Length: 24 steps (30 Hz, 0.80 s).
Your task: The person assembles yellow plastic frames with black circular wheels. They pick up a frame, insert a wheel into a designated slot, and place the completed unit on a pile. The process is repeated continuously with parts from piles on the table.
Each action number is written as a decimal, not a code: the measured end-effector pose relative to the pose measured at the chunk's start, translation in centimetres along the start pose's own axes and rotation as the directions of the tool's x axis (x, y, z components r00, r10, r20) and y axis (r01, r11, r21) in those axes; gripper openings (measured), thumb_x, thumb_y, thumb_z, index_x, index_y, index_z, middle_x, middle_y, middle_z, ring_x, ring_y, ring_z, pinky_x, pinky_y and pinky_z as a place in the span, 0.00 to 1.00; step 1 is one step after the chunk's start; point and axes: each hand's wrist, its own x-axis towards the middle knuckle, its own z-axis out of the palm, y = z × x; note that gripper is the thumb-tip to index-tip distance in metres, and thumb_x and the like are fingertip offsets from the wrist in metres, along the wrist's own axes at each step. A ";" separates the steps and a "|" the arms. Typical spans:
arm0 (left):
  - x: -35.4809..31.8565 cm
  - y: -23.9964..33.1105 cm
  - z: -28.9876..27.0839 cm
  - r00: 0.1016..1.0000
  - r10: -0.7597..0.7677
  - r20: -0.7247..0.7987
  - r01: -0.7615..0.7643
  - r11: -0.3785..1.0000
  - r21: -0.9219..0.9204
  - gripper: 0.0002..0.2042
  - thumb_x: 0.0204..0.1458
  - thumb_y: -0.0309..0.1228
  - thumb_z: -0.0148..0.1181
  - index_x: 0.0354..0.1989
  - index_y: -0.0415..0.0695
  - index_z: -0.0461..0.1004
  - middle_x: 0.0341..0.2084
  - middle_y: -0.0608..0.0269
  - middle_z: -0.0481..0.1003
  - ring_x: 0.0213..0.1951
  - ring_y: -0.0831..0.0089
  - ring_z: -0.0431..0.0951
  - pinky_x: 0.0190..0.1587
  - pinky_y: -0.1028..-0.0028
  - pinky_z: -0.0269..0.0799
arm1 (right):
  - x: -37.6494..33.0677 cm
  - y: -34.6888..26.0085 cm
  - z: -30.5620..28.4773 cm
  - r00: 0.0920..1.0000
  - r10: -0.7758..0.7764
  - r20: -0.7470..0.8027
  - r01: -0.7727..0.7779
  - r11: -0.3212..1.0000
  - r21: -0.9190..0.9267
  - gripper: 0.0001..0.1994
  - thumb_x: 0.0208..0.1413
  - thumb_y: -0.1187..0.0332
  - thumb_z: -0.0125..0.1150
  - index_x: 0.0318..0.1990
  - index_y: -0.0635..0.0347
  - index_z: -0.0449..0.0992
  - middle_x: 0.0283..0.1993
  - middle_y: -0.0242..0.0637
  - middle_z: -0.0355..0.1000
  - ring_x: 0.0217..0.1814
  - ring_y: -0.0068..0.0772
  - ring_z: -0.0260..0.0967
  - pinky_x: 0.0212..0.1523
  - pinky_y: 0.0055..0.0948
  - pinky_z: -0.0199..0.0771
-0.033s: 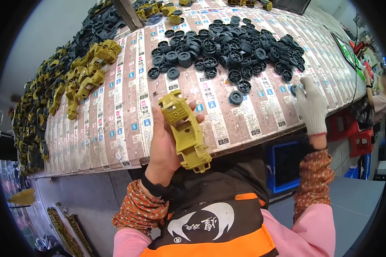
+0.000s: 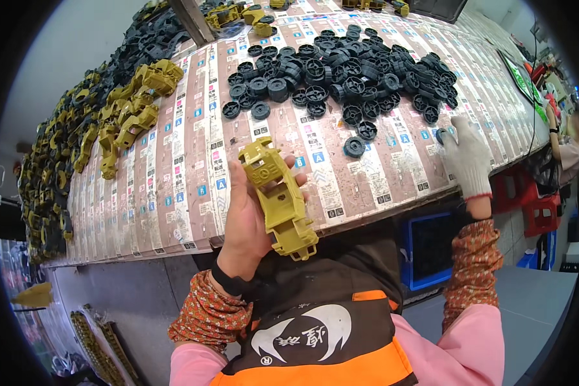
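Nearest is the dark apron [image 2: 331, 331] with its orange band, and just past it the bare left hand [image 2: 246, 222] is closed around a yellow plastic body [image 2: 282, 209], apparently of a toy car, held tilted above the front edge of the bench [image 2: 193, 199]. No wheel can be made out on this piece, so by its look it is unfinished. Under that edge stands a blue crate [image 2: 431, 282]. The gloved right hand [image 2: 468, 157] is over the front edge toward the bench's right end, its fingertips at a small dark wheel [image 2: 441, 135]; whether they pinch it or only touch it, I cannot tell. Farther in, a lone wheel [image 2: 354, 147] lies just before a big heap of loose black wheels [image 2: 347, 74] that spreads toward the far edge; judging by that, plenty is left unfitted. Toward the left end lies a cluster of yellow bodies [image 2: 132, 106], and beyond it a long pile of mixed yellow and dark pieces [image 2: 48, 186]; which of these are done, the view does not settle. More yellow pieces [image 2: 258, 20] sit near the far edge.
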 end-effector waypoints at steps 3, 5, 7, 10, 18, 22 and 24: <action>-0.9 0.2 0.1 0.998 -0.064 -0.027 0.066 0.993 0.100 0.32 0.72 0.59 0.47 0.71 0.46 0.66 0.59 0.52 0.76 0.56 0.57 0.82 0.57 0.52 0.84 | 1.1 -0.2 0.9 0.957 0.026 0.288 -0.028 1.000 0.002 0.18 0.63 0.63 0.61 0.58 0.60 0.75 0.49 0.53 0.78 0.56 0.59 0.76 0.56 0.52 0.75; -1.1 0.2 0.0 0.997 -0.059 -0.042 0.065 0.981 0.181 0.28 0.70 0.51 0.57 0.68 0.45 0.65 0.56 0.52 0.76 0.53 0.58 0.83 0.54 0.53 0.86 | 0.7 -0.1 2.5 0.986 -0.114 0.123 0.107 0.992 0.067 0.17 0.62 0.66 0.63 0.56 0.61 0.76 0.52 0.54 0.77 0.54 0.60 0.76 0.57 0.52 0.75; -1.1 0.5 0.4 0.993 -0.112 -0.030 0.115 0.979 0.166 0.25 0.69 0.46 0.62 0.66 0.46 0.63 0.52 0.52 0.76 0.50 0.59 0.84 0.50 0.56 0.88 | -0.2 -0.4 2.6 0.986 -0.151 0.065 0.137 0.975 0.173 0.17 0.61 0.67 0.64 0.56 0.62 0.76 0.51 0.54 0.78 0.53 0.60 0.76 0.57 0.51 0.75; -1.3 0.1 0.2 0.996 -0.091 0.016 0.086 0.978 0.189 0.25 0.69 0.47 0.61 0.65 0.47 0.64 0.51 0.53 0.77 0.48 0.61 0.85 0.44 0.62 0.88 | -2.7 -7.8 -1.1 0.948 -0.102 0.302 -0.149 0.696 0.703 0.19 0.64 0.69 0.62 0.60 0.63 0.76 0.47 0.42 0.78 0.46 0.34 0.76 0.51 0.33 0.77; -2.4 -0.5 1.0 0.991 -0.132 0.034 0.117 0.950 0.289 0.29 0.68 0.48 0.63 0.70 0.47 0.61 0.52 0.62 0.76 0.44 0.73 0.83 0.43 0.70 0.85 | -7.1 -18.2 -2.4 0.796 -0.380 0.471 -0.517 -0.023 0.856 0.21 0.71 0.73 0.56 0.69 0.66 0.70 0.57 0.37 0.76 0.54 0.23 0.75 0.54 0.26 0.79; -2.8 -0.9 0.9 0.995 -0.102 -0.012 0.101 0.946 0.308 0.31 0.68 0.45 0.64 0.73 0.48 0.58 0.55 0.62 0.75 0.49 0.73 0.80 0.49 0.70 0.83 | -7.7 -19.0 -1.5 0.838 -0.349 0.419 -0.461 -0.045 0.886 0.20 0.71 0.72 0.58 0.67 0.67 0.72 0.57 0.37 0.76 0.54 0.24 0.75 0.55 0.27 0.79; -3.0 -1.0 0.9 0.996 -0.084 -0.007 0.082 0.941 0.327 0.33 0.68 0.43 0.64 0.75 0.47 0.55 0.57 0.61 0.73 0.53 0.73 0.78 0.53 0.69 0.81 | -8.0 -19.3 -1.5 0.844 -0.332 0.420 -0.454 -0.027 0.891 0.20 0.71 0.73 0.58 0.67 0.67 0.72 0.56 0.38 0.77 0.54 0.25 0.76 0.55 0.28 0.79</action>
